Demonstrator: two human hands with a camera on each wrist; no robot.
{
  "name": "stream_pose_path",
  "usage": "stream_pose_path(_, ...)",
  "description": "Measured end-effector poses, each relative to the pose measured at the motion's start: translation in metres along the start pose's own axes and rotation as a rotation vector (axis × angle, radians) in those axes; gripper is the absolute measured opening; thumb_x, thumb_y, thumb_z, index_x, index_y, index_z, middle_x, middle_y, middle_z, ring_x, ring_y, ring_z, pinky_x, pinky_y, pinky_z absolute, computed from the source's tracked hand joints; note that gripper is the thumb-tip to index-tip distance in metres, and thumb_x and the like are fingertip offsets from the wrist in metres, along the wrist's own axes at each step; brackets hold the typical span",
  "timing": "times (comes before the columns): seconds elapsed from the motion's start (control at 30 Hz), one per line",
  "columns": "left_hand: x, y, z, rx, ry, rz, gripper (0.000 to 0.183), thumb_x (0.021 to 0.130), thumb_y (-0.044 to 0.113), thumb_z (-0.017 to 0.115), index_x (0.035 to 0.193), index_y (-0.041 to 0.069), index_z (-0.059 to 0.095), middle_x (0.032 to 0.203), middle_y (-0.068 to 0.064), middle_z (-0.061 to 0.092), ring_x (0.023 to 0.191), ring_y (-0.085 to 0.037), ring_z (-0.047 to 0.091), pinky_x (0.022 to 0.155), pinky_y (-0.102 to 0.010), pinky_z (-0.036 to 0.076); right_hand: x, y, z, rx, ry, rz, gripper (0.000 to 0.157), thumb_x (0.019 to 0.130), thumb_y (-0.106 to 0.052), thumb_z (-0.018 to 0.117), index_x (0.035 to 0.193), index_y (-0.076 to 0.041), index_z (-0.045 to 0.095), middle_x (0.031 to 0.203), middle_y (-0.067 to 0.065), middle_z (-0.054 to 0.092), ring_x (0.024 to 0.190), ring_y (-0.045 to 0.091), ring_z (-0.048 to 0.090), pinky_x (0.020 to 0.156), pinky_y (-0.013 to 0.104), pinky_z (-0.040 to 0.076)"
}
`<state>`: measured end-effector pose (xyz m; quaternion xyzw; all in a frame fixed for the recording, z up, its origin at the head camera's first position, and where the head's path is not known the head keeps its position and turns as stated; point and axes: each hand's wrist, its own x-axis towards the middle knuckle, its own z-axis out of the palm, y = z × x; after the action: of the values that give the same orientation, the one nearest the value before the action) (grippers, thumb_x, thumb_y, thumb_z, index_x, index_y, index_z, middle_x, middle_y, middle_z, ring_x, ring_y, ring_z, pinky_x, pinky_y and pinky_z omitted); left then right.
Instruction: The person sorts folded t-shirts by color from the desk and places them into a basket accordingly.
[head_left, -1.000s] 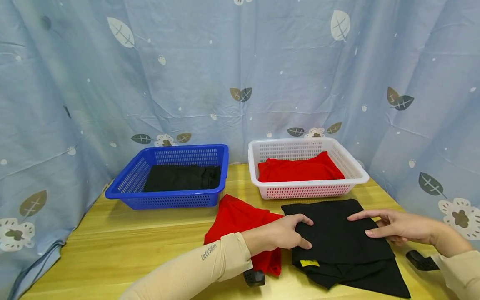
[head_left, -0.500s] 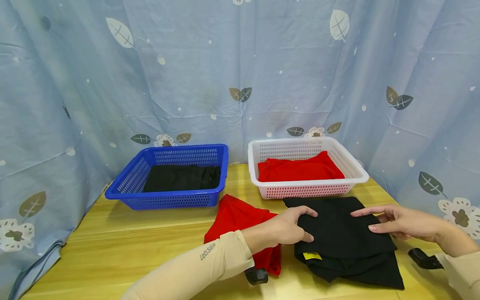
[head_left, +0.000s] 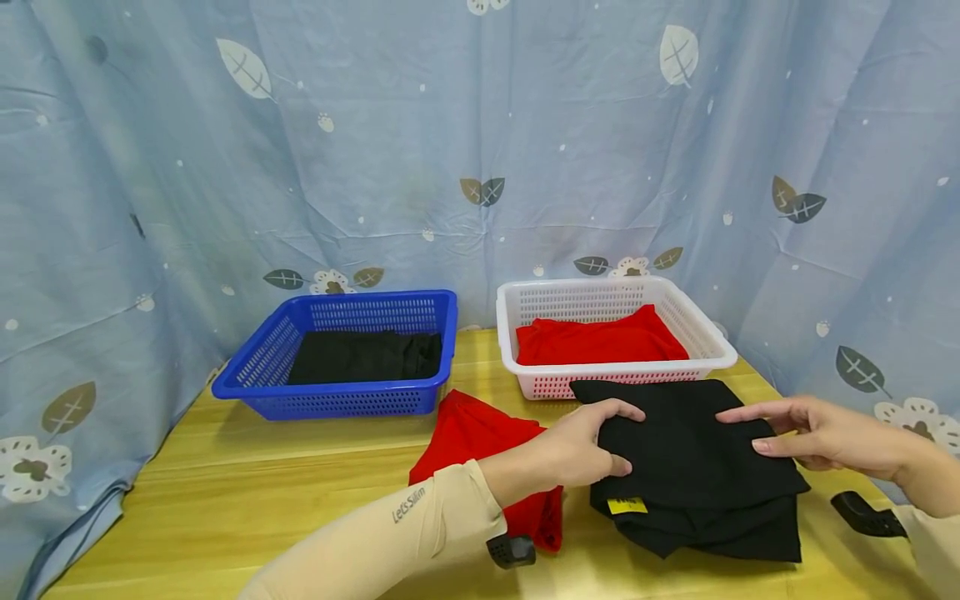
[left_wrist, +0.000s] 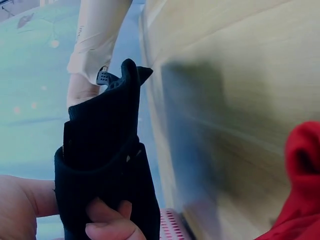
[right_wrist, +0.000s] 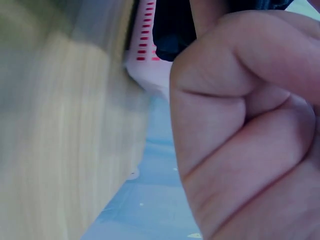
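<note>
A folded black garment (head_left: 690, 450) with a yellow label (head_left: 627, 505) is held up between both hands, in front of the white basket (head_left: 618, 367). My left hand (head_left: 562, 446) grips its left side, thumb and forefinger on top; the left wrist view shows other fingers curled under the folded layers (left_wrist: 107, 160). At its right side, my right hand (head_left: 843, 442) pinches the cloth with thumb and forefinger over the upper face. In the right wrist view, that hand (right_wrist: 240, 135) covers most of the cloth. A red garment (head_left: 480, 429) lies crumpled on the table, partly behind my left forearm.
The white basket holds a red folded garment (head_left: 600, 340). To its left stands a blue basket (head_left: 337, 402) with a black folded garment (head_left: 360, 357) inside. A blue patterned curtain (head_left: 405, 150) hangs behind the wooden table (head_left: 247, 492).
Both hands have raised the black garment and moved it slightly forward, so its far edge now overlaps the white basket's front. Its trailing lower corner has drawn in. The red garment has stayed put.
</note>
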<state>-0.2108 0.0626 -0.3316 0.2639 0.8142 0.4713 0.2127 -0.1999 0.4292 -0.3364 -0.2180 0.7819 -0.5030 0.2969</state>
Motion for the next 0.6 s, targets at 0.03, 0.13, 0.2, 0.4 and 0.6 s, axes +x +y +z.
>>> stream_pose_path(0.03, -0.001, 0.001, -0.001, 0.004, 0.002, 0.003, 0.056, 0.084, 0.007, 0.078, 0.127, 0.039, 0.060, 0.122, 0.010, 0.062, 0.099, -0.006, 0.060, 0.093, -0.029, 0.053, -0.001, -0.001, 0.000, -0.021, 0.015, -0.001, 0.048, 0.106, -0.003, 0.041, 0.154, -0.011, 0.039, 0.059, 0.017, 0.019, 0.041, 0.030, 0.015, 0.038, 0.037, 0.018)
stream_pose_path(0.13, -0.003, 0.005, -0.005, 0.021, 0.007, 0.019, 0.056, 0.085, 0.008, 0.077, 0.127, 0.039, 0.060, 0.124, 0.010, 0.062, 0.100, -0.006, 0.060, 0.093, -0.028, 0.052, -0.003, -0.007, 0.000, -0.077, 0.059, -0.005, 0.048, 0.106, -0.004, 0.042, 0.153, -0.010, 0.040, 0.059, 0.018, 0.022, 0.041, 0.031, 0.018, 0.037, 0.033, 0.024)
stream_pose_path(0.2, -0.005, 0.008, -0.008, 0.024, 0.008, 0.037, 0.056, 0.085, 0.007, 0.076, 0.128, 0.039, 0.060, 0.126, 0.009, 0.061, 0.102, -0.005, 0.059, 0.093, -0.027, 0.052, -0.005, -0.011, 0.000, -0.098, 0.079, -0.009, 0.047, 0.106, -0.004, 0.043, 0.153, -0.009, 0.041, 0.059, 0.017, 0.022, 0.041, 0.030, 0.018, 0.038, 0.033, 0.026)
stream_pose_path(0.4, -0.010, 0.015, -0.015, 0.018, 0.006, 0.092, 0.055, 0.086, 0.007, 0.075, 0.129, 0.038, 0.060, 0.132, 0.011, 0.058, 0.106, -0.003, 0.059, 0.092, -0.023, 0.051, -0.008, -0.023, 0.000, -0.122, 0.097, -0.034, 0.047, 0.106, -0.003, 0.043, 0.152, -0.008, 0.041, 0.057, 0.015, 0.019, 0.040, 0.028, 0.017, 0.038, 0.034, 0.027)
stream_pose_path(0.6, -0.016, 0.021, -0.020, 0.035, 0.009, 0.111, 0.052, 0.087, 0.008, 0.076, 0.127, 0.038, 0.061, 0.135, 0.014, 0.055, 0.111, -0.002, 0.056, 0.093, -0.022, 0.051, -0.011, -0.033, 0.003, -0.148, 0.108, -0.047, 0.046, 0.106, -0.003, 0.043, 0.152, -0.008, 0.042, 0.055, 0.016, 0.022, 0.038, 0.030, 0.018, 0.034, 0.028, 0.029)
